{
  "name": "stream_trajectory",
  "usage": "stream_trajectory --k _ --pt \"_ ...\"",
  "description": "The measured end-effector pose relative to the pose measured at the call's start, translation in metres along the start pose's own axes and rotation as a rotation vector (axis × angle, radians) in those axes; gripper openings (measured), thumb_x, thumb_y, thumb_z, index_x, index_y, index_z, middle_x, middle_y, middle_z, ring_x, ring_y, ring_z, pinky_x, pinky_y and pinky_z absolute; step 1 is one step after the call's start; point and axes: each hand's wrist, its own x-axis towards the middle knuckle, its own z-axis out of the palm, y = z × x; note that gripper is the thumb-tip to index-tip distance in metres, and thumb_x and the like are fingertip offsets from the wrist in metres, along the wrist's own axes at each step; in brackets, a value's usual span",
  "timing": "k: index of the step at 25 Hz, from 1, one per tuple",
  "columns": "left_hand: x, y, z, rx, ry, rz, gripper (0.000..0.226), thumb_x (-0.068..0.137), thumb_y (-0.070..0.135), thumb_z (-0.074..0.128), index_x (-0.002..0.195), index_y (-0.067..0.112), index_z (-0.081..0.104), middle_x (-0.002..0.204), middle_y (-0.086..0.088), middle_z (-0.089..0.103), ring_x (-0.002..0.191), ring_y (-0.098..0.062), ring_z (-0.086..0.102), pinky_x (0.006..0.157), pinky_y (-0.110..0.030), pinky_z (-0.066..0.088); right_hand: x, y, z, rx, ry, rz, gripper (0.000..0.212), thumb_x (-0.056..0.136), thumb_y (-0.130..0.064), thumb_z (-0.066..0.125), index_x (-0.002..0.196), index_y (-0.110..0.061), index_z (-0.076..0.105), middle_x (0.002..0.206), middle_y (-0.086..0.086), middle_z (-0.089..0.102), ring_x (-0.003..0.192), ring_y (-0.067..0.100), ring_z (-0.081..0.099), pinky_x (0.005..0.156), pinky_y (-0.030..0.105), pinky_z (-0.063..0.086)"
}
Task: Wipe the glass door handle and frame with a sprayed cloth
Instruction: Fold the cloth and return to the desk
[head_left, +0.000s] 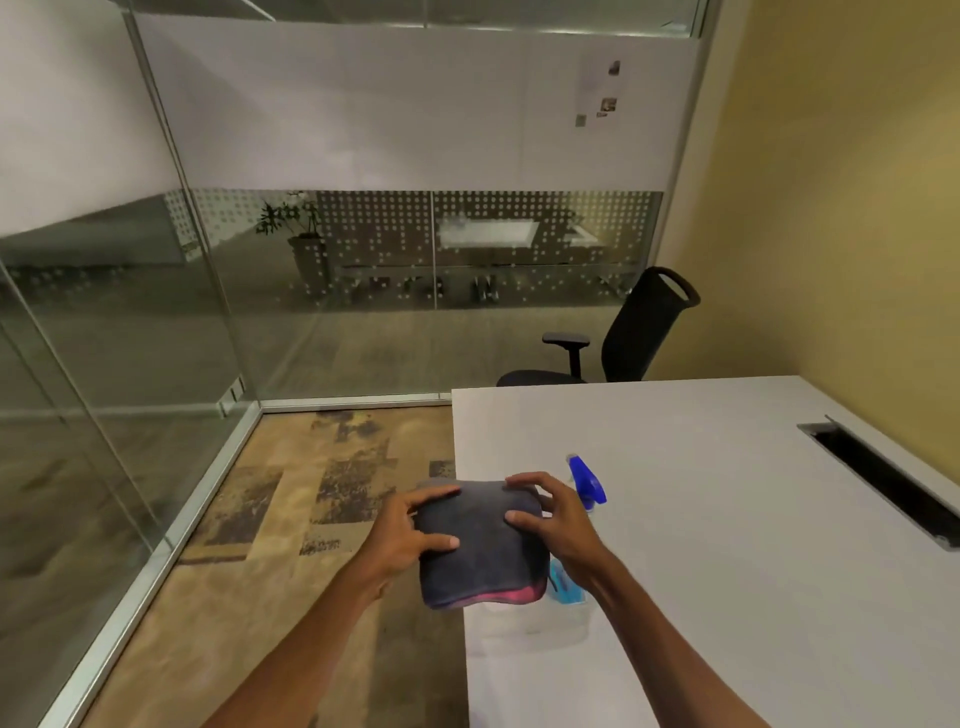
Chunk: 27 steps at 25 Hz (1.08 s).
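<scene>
Glass-walled office: glass partition (322, 249), patterned carpet (311, 499), black chair (623, 343), white table (727, 519). No door handle in view, so I judge the wiping not begun. Spray bottle (586, 480) lies on the table beside my folded cloth (480, 545), gripped at its sides by my left hand (410, 530) and right hand (556, 519), fingers curled.

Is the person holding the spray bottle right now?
No. The spray bottle sits on the white table, while the left hand and right hand both grip the folded dark cloth.
</scene>
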Motion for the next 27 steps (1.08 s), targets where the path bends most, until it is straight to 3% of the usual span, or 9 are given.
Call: stream_trajectory --k 3,8,11,13,14,16,19,24,27 --pt "0.018 -0.001 -0.004 0.041 -0.005 -0.031 0.072 0.055 -0.009 0.087 0.116 0.025 0.068 0.119 0.005 0.064 0.118 -0.020 0.058 0.081 -0.017 0.056 0.011 0.006 -0.008 -0.077 0.003 0.059 0.033 0.084 -0.028 0.072 0.116 -0.027 0.065 0.112 -0.010 0.070 0.109 0.017 0.064 0.087 0.025 0.057" --pt "0.040 -0.002 -0.011 0.368 -0.017 0.003 0.070 0.065 0.000 0.080 0.130 0.013 0.061 0.127 -0.005 0.064 0.119 -0.023 0.058 0.100 -0.033 0.051 0.023 0.010 -0.004 -0.214 -0.171 0.156 0.059 0.076 -0.024 0.080 0.129 -0.021 0.053 0.124 -0.002 0.062 0.114 0.017 0.059 0.097 0.032 0.053" --pt "0.042 0.000 -0.015 0.740 -0.017 0.051 0.045 0.072 0.025 0.074 0.116 0.026 0.067 0.116 0.002 0.062 0.109 -0.017 0.057 0.093 -0.030 0.051 0.027 0.010 0.007 -0.423 -0.059 0.121 0.044 0.083 -0.026 0.072 0.124 -0.018 0.056 0.120 0.003 0.063 0.108 0.015 0.059 0.095 0.031 0.053" --pt "0.047 -0.002 -0.024 0.885 0.003 0.102 0.030 0.071 0.037 0.071 0.100 0.027 0.069 0.105 0.005 0.048 0.105 -0.015 0.048 0.090 -0.033 0.049 0.030 0.009 0.011 -0.590 -0.026 0.092 0.036 0.087 -0.034 0.067 0.116 -0.017 0.059 0.112 0.001 0.059 0.102 0.013 0.057 0.091 0.025 0.051" --pt "0.051 -0.006 -0.028 0.870 0.000 0.122 0.026 0.072 0.037 0.072 0.094 0.025 0.069 0.104 0.005 0.044 0.105 -0.015 0.046 0.090 -0.035 0.049 0.031 0.008 0.010 -0.651 -0.027 0.093 0.034 0.087 -0.038 0.066 0.113 -0.017 0.060 0.109 0.000 0.054 0.101 0.013 0.056 0.090 0.024 0.049" --pt "0.059 -0.012 -0.035 0.552 -0.063 0.103 0.015 0.076 0.024 0.073 0.089 0.018 0.069 0.104 0.006 0.056 0.104 -0.016 0.054 0.089 -0.036 0.055 0.034 0.004 0.003 -0.678 -0.067 0.133 0.028 0.087 -0.041 0.065 0.105 -0.020 0.060 0.110 0.002 0.050 0.103 0.015 0.054 0.090 0.024 0.047" --pt "0.064 -0.013 -0.034 0.127 -0.193 -0.007 0.010 0.081 0.015 0.068 0.091 0.019 0.069 0.088 0.001 0.072 0.090 -0.017 0.068 0.075 -0.029 0.060 0.037 -0.006 -0.008 -0.560 -0.246 0.254 0.033 0.084 -0.040 0.070 0.105 -0.018 0.058 0.120 0.001 0.059 0.109 0.015 0.058 0.098 0.028 0.050" --pt "0.084 0.004 -0.013 0.004 -0.469 -0.170 0.023 0.072 0.026 0.068 0.095 0.019 0.068 0.092 0.001 0.072 0.089 -0.015 0.066 0.075 -0.027 0.053 0.044 -0.018 -0.007 -0.413 -0.465 0.285 0.056 0.076 -0.046 0.075 0.123 -0.025 0.051 0.123 0.000 0.063 0.111 0.016 0.062 0.093 0.029 0.054" --pt "0.101 0.005 0.000 -0.062 -0.464 -0.230 0.028 0.082 0.020 0.073 0.107 0.009 0.066 0.106 -0.012 0.069 0.098 -0.024 0.065 0.083 -0.035 0.054 0.049 -0.002 -0.008 -0.366 -0.417 0.332 0.063 0.077 -0.044 0.076 0.129 -0.022 0.050 0.125 0.002 0.062 0.113 0.019 0.060 0.098 0.038 0.053"
